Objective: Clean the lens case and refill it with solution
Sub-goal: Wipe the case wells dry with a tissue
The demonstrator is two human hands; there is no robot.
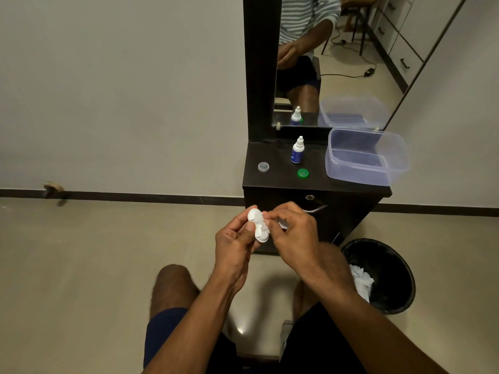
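My left hand [234,242] holds the white lens case [258,225] in front of the cabinet, fingers curled round its lower part. My right hand [293,233] pinches a bit of white tissue [282,224] against the case's right side; most of the tissue is hidden by the fingers. On the dark cabinet top [272,157] lie a clear cap [263,166] at the left and a green cap [303,173] in the middle. The small solution bottle [297,151], white-tipped with a blue label, stands upright behind the green cap.
A clear plastic tub [367,157] sits at the cabinet top's right end, below a mirror [337,63]. A black bin [383,276] holding crumpled white tissue stands on the floor at the right. My knees are below the hands.
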